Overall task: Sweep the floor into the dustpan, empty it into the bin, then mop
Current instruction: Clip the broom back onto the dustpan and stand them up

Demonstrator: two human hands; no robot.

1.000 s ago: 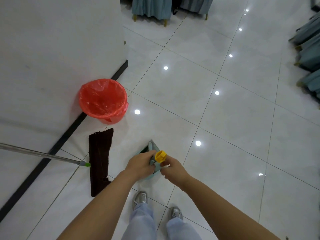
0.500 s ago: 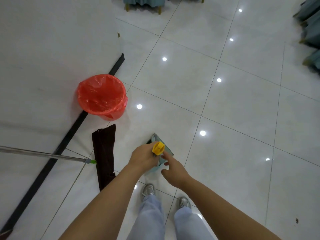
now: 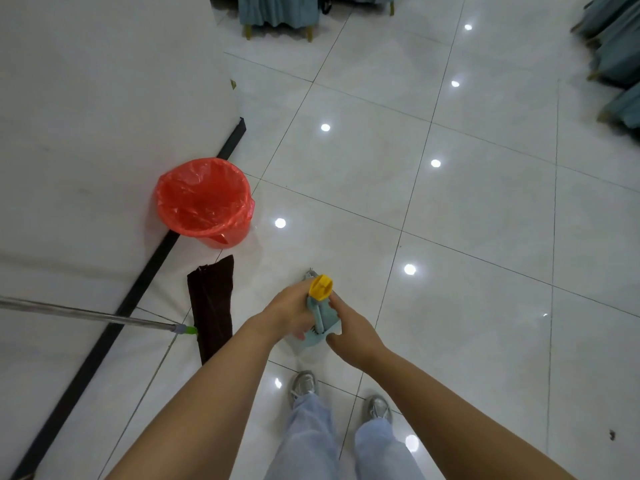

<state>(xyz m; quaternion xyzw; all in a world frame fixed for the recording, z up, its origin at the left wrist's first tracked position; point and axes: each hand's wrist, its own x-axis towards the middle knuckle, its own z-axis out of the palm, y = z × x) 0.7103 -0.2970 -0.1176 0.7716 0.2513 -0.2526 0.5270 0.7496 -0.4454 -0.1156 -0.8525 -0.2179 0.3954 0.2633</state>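
A teal dustpan with a yellow handle cap is held upright over the tiled floor, just ahead of two grey shoes. The left hand is curled round the handle below the cap. The right hand is laid against the pan's right side with forefinger extended and thumb beneath the lower edge; whether it truly grips cannot be told, the pan being largely hidden between the two hands. A bin lined with a red bag is stood against the white wall, ahead and to the left, well apart from the pan. Between bin and feet a dark mop cloth is laid flat, its far end near the bin's base; a steel pole is run from it leftward out of view. A black skirting strip marks the wall's foot. Covered chairs are ranged along the far edge and the right edge. Broad bare tile is left ahead and to the right; a dark speck is noted at lower right.
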